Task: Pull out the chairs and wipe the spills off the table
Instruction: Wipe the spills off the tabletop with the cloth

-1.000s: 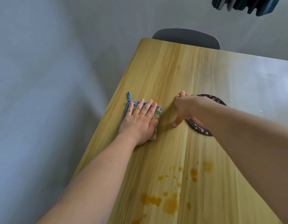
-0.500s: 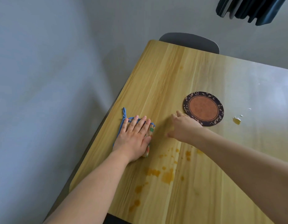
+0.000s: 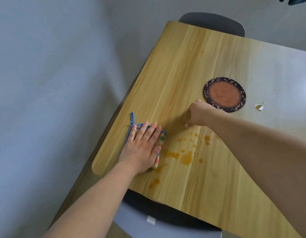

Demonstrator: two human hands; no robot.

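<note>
My left hand lies flat with straight fingers on a folded cloth with a blue border, pressing it onto the wooden table near its left edge. Orange-brown spill drops spread just right of the cloth and toward the near edge. My right hand rests on the table above the spills, fingers curled under, holding nothing that I can see. A grey chair stands at the far end, and another grey chair sits under the near edge.
A round dark coaster with an orange centre lies right of my right hand. A small spill spot with white crumbs sits further right. Grey floor fills the left. A dark object hangs at the top right corner.
My left hand has slid the cloth toward me along the left side, reaching the edge of the spills. My right hand drew back off the coaster, which now shows fully.
</note>
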